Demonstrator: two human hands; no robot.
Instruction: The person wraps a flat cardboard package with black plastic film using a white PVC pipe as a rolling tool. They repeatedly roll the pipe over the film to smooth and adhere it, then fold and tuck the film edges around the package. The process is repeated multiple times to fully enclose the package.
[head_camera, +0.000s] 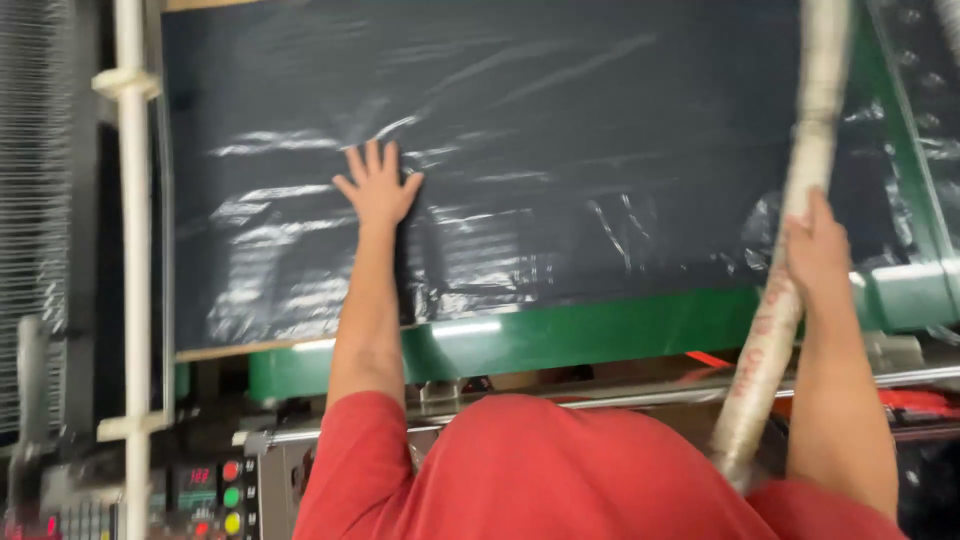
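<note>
A wide sheet of glossy black plastic film (560, 140) lies stretched over a green machine bed (560, 335). My left hand (378, 186) rests flat on the film, fingers spread, near its left-centre. My right hand (815, 250) is closed around a long roll of clear film on a pale cardboard core (790, 260). The roll runs steeply from the top right down toward my red-shirted body. My red shirt (560, 470) fills the bottom of the view.
A white vertical pole (133, 270) stands at the left beside a wire mesh guard (35, 200). A control panel with red, green and yellow buttons (231, 496) sits at the bottom left. A metal rail (900, 378) crosses below the green frame.
</note>
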